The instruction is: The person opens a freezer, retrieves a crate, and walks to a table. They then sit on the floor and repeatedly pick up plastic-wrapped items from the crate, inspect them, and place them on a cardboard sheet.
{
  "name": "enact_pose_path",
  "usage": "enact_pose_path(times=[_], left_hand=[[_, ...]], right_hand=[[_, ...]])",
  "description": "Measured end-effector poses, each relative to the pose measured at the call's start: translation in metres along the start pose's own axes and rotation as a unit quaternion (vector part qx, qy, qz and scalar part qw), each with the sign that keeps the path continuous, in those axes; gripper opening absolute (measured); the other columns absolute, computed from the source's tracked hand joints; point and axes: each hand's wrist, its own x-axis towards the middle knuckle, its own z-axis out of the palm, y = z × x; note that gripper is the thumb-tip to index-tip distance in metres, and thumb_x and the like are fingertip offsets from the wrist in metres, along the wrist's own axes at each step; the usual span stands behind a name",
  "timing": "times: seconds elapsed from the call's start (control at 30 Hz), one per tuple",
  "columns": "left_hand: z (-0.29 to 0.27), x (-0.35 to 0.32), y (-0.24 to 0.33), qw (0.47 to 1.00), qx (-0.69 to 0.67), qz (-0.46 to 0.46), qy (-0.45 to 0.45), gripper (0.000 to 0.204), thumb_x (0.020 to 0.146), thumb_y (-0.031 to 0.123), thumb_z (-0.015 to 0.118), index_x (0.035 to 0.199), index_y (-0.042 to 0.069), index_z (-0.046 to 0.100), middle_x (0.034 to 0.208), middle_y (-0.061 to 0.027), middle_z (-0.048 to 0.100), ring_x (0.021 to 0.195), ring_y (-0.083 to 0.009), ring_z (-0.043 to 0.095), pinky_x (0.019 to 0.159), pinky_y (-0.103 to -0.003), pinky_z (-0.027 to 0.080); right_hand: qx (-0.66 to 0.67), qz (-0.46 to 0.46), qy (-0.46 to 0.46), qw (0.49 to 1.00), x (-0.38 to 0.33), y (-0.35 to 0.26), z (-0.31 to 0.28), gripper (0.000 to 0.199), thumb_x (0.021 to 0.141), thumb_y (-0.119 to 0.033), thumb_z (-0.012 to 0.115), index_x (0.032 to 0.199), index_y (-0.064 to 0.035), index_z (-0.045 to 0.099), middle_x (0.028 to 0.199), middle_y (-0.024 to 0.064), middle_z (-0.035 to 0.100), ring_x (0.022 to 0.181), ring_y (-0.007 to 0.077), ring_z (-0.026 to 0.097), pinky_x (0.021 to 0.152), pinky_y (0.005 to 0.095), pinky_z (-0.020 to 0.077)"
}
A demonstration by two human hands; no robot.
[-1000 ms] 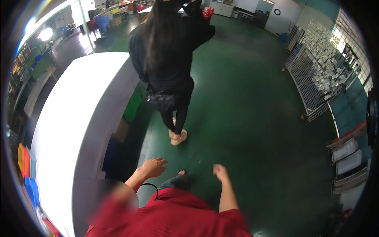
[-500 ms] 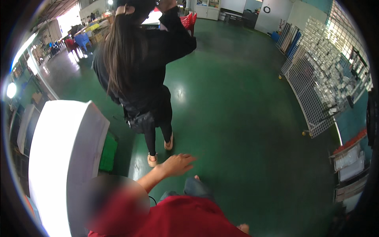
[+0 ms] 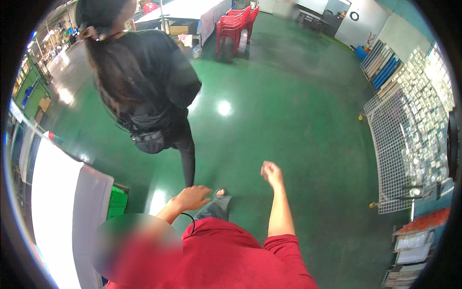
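My left hand (image 3: 193, 197) is held low in front of my red shirt (image 3: 226, 255), its fingers stretched out and nothing in them. My right hand (image 3: 272, 174) swings forward over the green floor (image 3: 308, 144), fingers curled in, with no object showing. Neither hand touches anything. Just ahead and to the left, a person in black clothes (image 3: 149, 82) walks with their back to me. A dark cord (image 3: 193, 224) hangs by my left wrist.
On the left stands a white-covered table (image 3: 53, 192) with a green crate (image 3: 117, 202) beside it. Stacked red chairs (image 3: 234, 29) and a cloth-covered table (image 3: 178, 12) are farther off. A wheeled mesh rack (image 3: 390, 149) lines the right, with stacked sheets (image 3: 414, 248) nearer me.
My right arm has swung forward into view. The person ahead has lowered the raised arm and stands farther left. Red chairs and the mesh rack appear nearer as I move forward.
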Motion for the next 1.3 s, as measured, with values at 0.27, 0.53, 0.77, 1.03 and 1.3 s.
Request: enact_pose_path(times=[0.27, 0.53, 0.77, 1.03, 1.3], left_hand=[[-0.201, 0.326, 0.063, 0.952, 0.016, 0.305, 0.027, 0.037, 0.08, 0.025, 0.052, 0.113, 0.008, 0.047, 0.112, -0.0131, 0.051, 0.103, -0.0296, 0.049, 0.088, -0.039, 0.04], [-0.445, 0.615, 0.125, 0.892, 0.254, 0.37, -0.059, 0.031, 0.077, 0.03, 0.055, 0.091, 0.003, 0.055, 0.088, -0.0148, 0.057, 0.085, -0.0299, 0.057, 0.068, -0.042, 0.049], [-0.611, 0.79, 0.208, 0.802, 0.39, 0.447, -0.068, 0.036, 0.077, 0.031, 0.056, 0.103, 0.007, 0.057, 0.099, -0.0129, 0.059, 0.091, -0.0254, 0.058, 0.072, -0.04, 0.049], [-0.688, 1.052, 0.113, 0.891, 0.195, 0.402, -0.078, 0.034, 0.078, 0.029, 0.054, 0.103, 0.006, 0.057, 0.099, -0.0133, 0.059, 0.092, -0.0267, 0.057, 0.073, -0.04, 0.048], [-0.781, 1.365, 0.082, 0.873, 0.2, 0.419, -0.146, 0.033, 0.079, 0.028, 0.052, 0.103, 0.005, 0.057, 0.099, -0.0136, 0.059, 0.093, -0.028, 0.056, 0.075, -0.04, 0.047]], right_hand=[[0.221, 0.409, 0.2, 0.863, 0.001, 0.184, -0.169, 0.008, 0.075, -0.017, 0.059, 0.071, -0.0114, 0.055, 0.057, 0.0031, 0.049, 0.046, 0.0165, 0.047, 0.04, 0.0317, 0.0386], [0.203, 0.563, 0.29, 0.747, 0.201, 0.233, -0.327, 0.013, 0.073, -0.028, 0.048, 0.066, -0.0179, 0.053, 0.071, 0.0047, 0.055, 0.059, 0.0199, 0.051, 0.052, 0.0368, 0.0397], [0.064, 0.212, 0.111, 0.969, 0.785, -0.035, -0.346, 0.013, 0.082, -0.024, 0.054, 0.093, -0.0153, 0.053, 0.066, -0.0004, 0.054, 0.052, 0.0118, 0.051, 0.041, 0.0233, 0.0388], [-0.078, 0.088, -0.049, 0.992, 1.085, -0.162, -0.372, 0.024, 0.084, -0.028, 0.051, 0.102, -0.0125, 0.052, 0.076, 0.0021, 0.057, 0.06, 0.0127, 0.053, 0.048, 0.0259, 0.0428], [0.03, 0.477, 0.094, 0.873, 1.108, -0.001, -0.485, 0.019, 0.083, -0.029, 0.052, 0.095, -0.0137, 0.054, 0.071, 0.0016, 0.056, 0.055, 0.0126, 0.051, 0.045, 0.0269, 0.0401]])
